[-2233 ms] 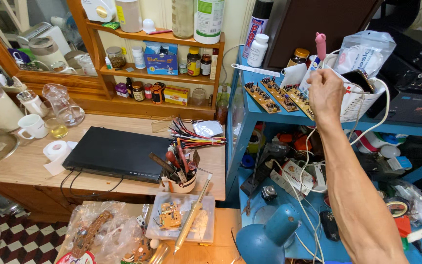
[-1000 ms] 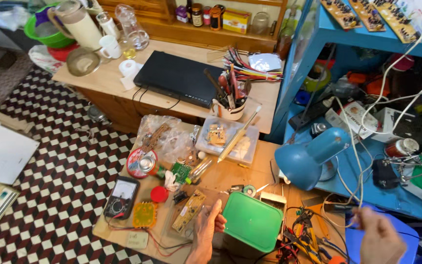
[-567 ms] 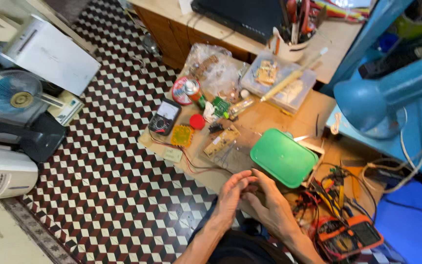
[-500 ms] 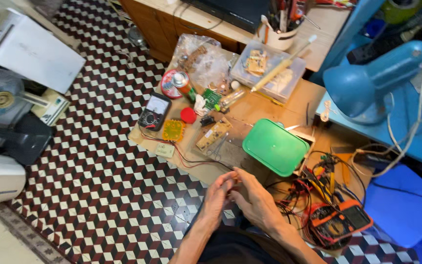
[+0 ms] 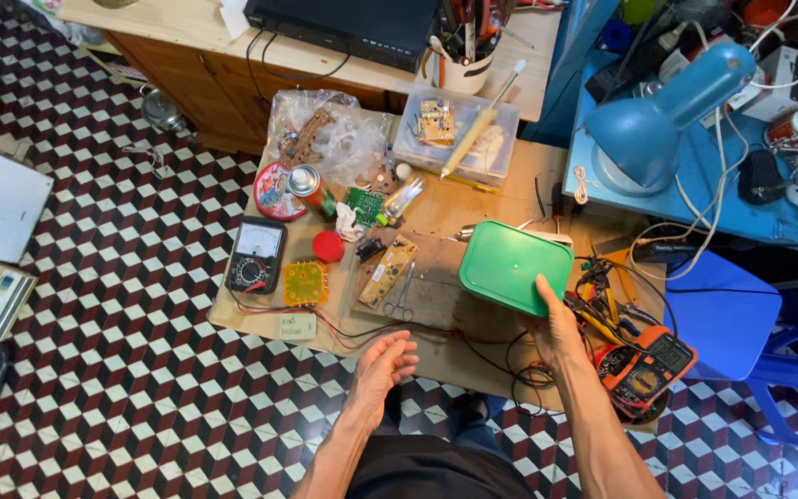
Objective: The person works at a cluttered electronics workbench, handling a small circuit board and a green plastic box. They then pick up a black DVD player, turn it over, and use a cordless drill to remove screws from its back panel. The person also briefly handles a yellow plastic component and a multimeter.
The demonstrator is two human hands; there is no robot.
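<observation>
Right hand [image 5: 554, 325]: I grip the green lidded box's [image 5: 513, 268] near edge on the bench [image 5: 436, 356].
Left hand [image 5: 382, 362]: open, empty.
Red-topped spray can [image 5: 311, 191]: lying beside the round tin.

A blue desk lamp [image 5: 648, 129], black multimeter [image 5: 255, 253], perhaps scissors [image 5: 402, 294].
</observation>
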